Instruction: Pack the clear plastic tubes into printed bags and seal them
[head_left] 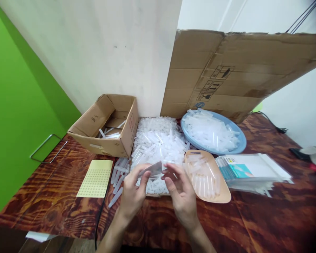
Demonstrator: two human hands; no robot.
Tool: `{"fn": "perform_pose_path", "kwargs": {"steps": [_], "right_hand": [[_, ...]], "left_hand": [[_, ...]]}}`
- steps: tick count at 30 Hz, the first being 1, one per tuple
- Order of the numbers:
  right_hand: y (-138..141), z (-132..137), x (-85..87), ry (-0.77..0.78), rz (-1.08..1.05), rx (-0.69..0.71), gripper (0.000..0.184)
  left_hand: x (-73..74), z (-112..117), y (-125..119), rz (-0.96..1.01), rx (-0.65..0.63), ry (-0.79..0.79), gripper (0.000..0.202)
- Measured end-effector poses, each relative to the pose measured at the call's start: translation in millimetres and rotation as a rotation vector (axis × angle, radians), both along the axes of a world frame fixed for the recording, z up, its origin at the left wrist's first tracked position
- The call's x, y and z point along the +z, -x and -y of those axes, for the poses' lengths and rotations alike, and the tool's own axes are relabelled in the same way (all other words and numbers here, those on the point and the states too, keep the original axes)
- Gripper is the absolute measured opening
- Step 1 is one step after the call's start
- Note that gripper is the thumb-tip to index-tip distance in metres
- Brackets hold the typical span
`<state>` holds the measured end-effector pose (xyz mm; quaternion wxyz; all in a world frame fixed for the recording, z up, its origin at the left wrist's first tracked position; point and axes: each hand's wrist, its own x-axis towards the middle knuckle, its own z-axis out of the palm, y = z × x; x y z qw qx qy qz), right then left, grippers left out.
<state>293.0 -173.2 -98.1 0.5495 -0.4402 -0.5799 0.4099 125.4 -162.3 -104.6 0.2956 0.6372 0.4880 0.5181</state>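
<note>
My left hand (133,191) pinches a small clear plastic piece (152,169), held level above the table's near middle. My right hand (180,191) is right beside it, fingers curled toward the piece's right end and touching it. Behind both hands lies a big heap of clear plastic tubes (158,140). A few loose tubes (118,175) lie just left of my left hand.
An open cardboard box (107,123) with a few tubes stands back left. A blue bowl (239,142) of tubes, a beige tray (223,196), a stack of packaged bags (252,170), a yellow sticker sheet (96,178), a leaning cardboard sheet (234,73) and a black cable (100,214) surround the wooden table (265,218).
</note>
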Motion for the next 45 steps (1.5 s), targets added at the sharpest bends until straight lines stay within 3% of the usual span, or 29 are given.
{"fn": "perform_pose_path", "kwargs": {"steps": [4,9,13,16,21,23,26,30,33,36,39,42,45], "right_hand": [[-8,-9,-6.9,-0.013,0.018,-0.053,0.018],[-15,-10,-14.9,-0.002,-0.115,-0.019,0.005],[-22,-6,-24.8,0.011,-0.116,-0.030,0.004],[-27,-2,-36.2,0.151,-0.167,-0.009,0.013],[-28,10,-57.0,0.645,-0.434,0.026,0.051],[-28,13,-64.9,0.657,-0.457,0.024,0.056],[-32,14,-77.6,0.594,-0.394,0.001,0.044],[-38,11,-90.7,0.559,-0.277,0.013,0.035],[-41,9,-93.9,0.503,-0.231,0.034,0.033],[-41,9,-94.9,0.477,-0.202,0.053,0.033],[-39,9,-97.4,0.484,-0.209,0.037,0.034],[-39,10,-98.6,0.520,-0.245,0.023,0.036],[-47,13,-93.9,0.547,-0.298,0.038,0.036]], "left_hand": [[1.0,-2,12,-0.047,-0.234,-0.041,0.019],[-14.5,-1,11,-0.005,-0.016,-0.195,0.029],[-27.3,-1,13,0.043,-0.057,-0.302,0.029],[-39.4,1,16,-0.018,-0.086,-0.338,0.024],[-67.9,12,18,-0.139,-0.160,-0.412,0.030],[-77.1,16,17,-0.189,-0.229,-0.402,0.032],[-84.9,23,17,-0.200,-0.274,-0.362,0.029],[-88.7,37,13,-0.110,-0.167,-0.208,0.016],[-88.7,50,4,0.032,-0.027,0.084,0.005],[-86.2,59,-5,0.205,0.050,0.384,0.014],[-83.9,61,-13,0.344,0.059,0.581,0.028],[-84.3,60,-16,0.449,0.084,0.692,0.035],[-86.4,58,-16,0.450,0.164,0.687,0.037]]}}
